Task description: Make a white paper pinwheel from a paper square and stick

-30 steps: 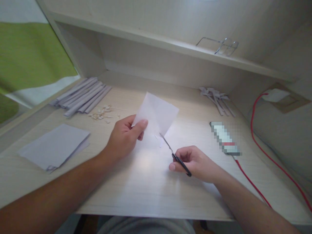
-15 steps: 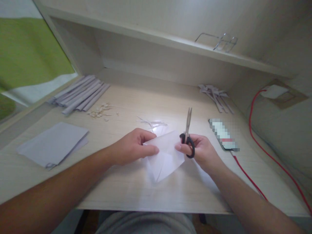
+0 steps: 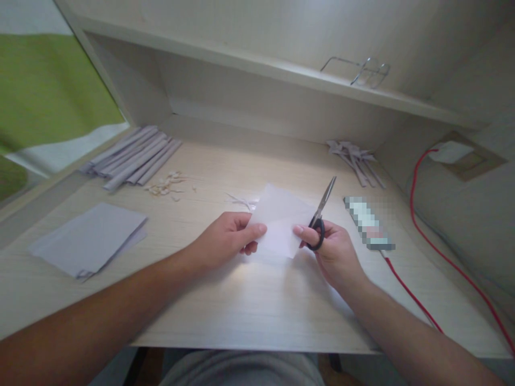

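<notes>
A sheet of white paper (image 3: 279, 220) is held between my two hands, just above the desk. My left hand (image 3: 237, 236) pinches its left edge, thumb on top. The thumb of my right hand (image 3: 328, 244) presses on the paper's right side, and the same hand carries scissors (image 3: 322, 212) with black handles, a finger or thumb through a loop. The scissor blades are together and point up and away. Behind the sheet, thin white paper strips (image 3: 239, 200) lie on the desk, partly hidden by it.
Rolled paper tubes (image 3: 137, 155) lie at the back left beside small pale scraps (image 3: 167, 184). A paper stack (image 3: 92, 236) rests at left. Folded paper pieces (image 3: 354, 158), a phone (image 3: 368, 222) and its red cable (image 3: 414, 297) are at right. Glasses (image 3: 368, 69) sit on the shelf (image 3: 249, 59).
The paper has turned and lifted in my hands, now showing a smoother face with a corner pointing away. The scissors have tilted to the right, and both hands keep their holds.
</notes>
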The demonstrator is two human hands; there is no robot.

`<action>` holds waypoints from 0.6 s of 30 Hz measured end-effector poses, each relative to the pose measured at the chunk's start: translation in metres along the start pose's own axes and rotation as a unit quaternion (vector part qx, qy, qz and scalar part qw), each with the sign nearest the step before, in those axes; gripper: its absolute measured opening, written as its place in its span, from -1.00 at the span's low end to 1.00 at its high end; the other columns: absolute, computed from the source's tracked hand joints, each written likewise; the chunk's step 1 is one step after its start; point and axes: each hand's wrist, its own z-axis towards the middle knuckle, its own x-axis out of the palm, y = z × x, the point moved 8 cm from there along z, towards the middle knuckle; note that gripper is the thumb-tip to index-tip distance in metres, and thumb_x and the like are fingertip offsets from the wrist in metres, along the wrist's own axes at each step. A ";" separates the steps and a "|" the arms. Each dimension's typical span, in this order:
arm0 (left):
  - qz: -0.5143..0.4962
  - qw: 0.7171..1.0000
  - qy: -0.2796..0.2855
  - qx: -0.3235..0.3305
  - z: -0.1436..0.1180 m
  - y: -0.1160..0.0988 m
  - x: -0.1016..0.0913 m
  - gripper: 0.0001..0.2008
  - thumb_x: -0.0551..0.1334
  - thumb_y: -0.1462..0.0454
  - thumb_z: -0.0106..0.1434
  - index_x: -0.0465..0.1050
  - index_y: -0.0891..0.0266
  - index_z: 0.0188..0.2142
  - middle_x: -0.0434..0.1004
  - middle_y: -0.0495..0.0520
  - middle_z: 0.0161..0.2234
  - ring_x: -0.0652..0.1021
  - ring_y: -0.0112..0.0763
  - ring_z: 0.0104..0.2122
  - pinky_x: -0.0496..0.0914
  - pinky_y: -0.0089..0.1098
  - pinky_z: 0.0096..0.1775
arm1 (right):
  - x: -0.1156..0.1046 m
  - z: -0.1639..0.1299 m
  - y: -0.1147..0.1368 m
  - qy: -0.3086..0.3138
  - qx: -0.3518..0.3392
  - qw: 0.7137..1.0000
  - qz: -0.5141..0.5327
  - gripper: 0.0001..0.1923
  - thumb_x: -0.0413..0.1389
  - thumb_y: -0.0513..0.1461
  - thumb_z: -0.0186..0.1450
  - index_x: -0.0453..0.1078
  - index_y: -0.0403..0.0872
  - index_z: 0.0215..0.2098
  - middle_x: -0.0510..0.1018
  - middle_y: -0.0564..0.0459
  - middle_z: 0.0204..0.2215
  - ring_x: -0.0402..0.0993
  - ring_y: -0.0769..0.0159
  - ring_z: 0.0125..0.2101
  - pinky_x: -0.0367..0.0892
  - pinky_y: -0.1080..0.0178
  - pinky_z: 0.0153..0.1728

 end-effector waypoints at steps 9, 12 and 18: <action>0.047 0.982 -0.172 0.065 -0.007 -0.025 -0.043 -0.60 0.20 0.11 0.33 0.32 0.23 -0.59 0.34 -0.07 -0.62 0.35 -0.46 -0.56 0.20 -0.40 -0.43 | 0.017 -0.001 0.002 0.123 0.045 0.986 -0.106 -0.65 0.25 0.01 0.28 0.47 -0.12 -0.41 0.52 0.05 -0.53 0.39 0.33 -0.51 0.24 0.26 -0.42; 0.046 0.968 -0.237 0.071 -0.013 -0.032 -0.057 -0.61 0.20 0.13 0.32 0.31 0.21 -0.60 0.34 -0.07 -0.63 0.34 -0.45 -0.57 0.21 -0.39 -0.44 | 0.028 -0.009 0.000 0.201 0.072 0.966 -0.145 -0.64 0.26 0.01 0.26 0.46 -0.12 -0.43 0.44 0.10 -0.55 0.30 0.37 -0.51 0.16 0.29 -0.46; 0.053 0.964 -0.249 0.075 -0.016 -0.038 -0.057 -0.63 0.20 0.14 0.31 0.30 0.20 -0.60 0.35 -0.07 -0.63 0.36 -0.43 -0.58 0.23 -0.39 -0.44 | 0.042 -0.021 -0.001 0.274 0.119 0.943 -0.145 -0.57 0.31 0.07 0.17 0.40 -0.11 -0.51 0.30 0.18 -0.63 0.13 0.43 -0.57 0.00 0.31 -0.54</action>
